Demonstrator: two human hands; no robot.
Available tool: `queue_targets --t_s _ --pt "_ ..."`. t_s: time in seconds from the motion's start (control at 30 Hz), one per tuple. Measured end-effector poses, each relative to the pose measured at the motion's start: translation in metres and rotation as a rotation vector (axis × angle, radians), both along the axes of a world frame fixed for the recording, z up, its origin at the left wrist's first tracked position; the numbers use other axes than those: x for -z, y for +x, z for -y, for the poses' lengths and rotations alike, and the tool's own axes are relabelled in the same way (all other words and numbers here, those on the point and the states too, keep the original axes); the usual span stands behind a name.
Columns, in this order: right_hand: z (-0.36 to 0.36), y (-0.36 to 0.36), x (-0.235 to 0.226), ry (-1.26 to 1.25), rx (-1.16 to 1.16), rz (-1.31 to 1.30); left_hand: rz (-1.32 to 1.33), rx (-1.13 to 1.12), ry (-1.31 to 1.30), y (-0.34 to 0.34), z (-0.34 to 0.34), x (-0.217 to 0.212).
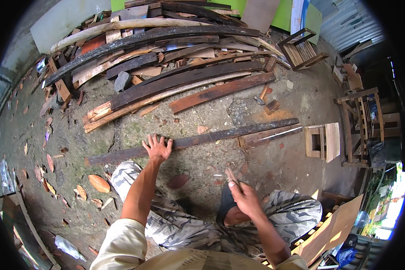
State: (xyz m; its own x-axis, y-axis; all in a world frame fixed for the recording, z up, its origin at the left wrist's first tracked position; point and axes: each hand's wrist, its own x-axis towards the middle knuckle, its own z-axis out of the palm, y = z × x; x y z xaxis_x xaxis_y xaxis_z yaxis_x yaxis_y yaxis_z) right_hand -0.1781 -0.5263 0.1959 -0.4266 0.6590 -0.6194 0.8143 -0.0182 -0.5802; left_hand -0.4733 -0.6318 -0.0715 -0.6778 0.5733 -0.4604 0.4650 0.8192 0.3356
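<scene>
Left fingers: spread wide and flat on the long dark plank [191,141], holding nothing — palm down, near the plank's left half.
Left hand [158,148]: arm stretched straight forward from the lower edge, over the left knee in camouflage trousers [166,220].
Right fingers: closed round a pencil [232,176], its tip pointing up and forward.
Right hand [245,198]: raised above the right knee, well short of the plank, not touching it.
Plank: lies across the dirt floor [198,173] just ahead of the knees, running from the left up toward the right; its right end rests beside a shorter reddish board [267,135].
Stool [321,141]: small, pale wood, just right of the reddish board, lying on its side.
Hammer [261,96]: on the floor beyond the plank, near a small wood block [272,106].
Wood pile [166,58]: old dark boards and pale slats heaped along the floor's far edge — one reddish board [222,92] lies at its front.
Crate [301,49]: slatted, at the far right corner.
Chair frames [362,121]: unfinished, along the right edge.
Leaves [99,183]: dry, orange, scattered over the floor's left side.
</scene>
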Motion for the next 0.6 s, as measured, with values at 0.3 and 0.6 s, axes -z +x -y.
queue_targets --t_s 0.3,0.6 --pt "-0.108 -0.002 -0.09 0.293 -0.336 0.265 0.511 -0.546 0.347 0.108 -0.122 -0.038" --pt "-0.191 -0.008 -0.065 0.347 -0.564 0.211 0.68 -2.057 0.265 0.141 -0.245 -0.005"
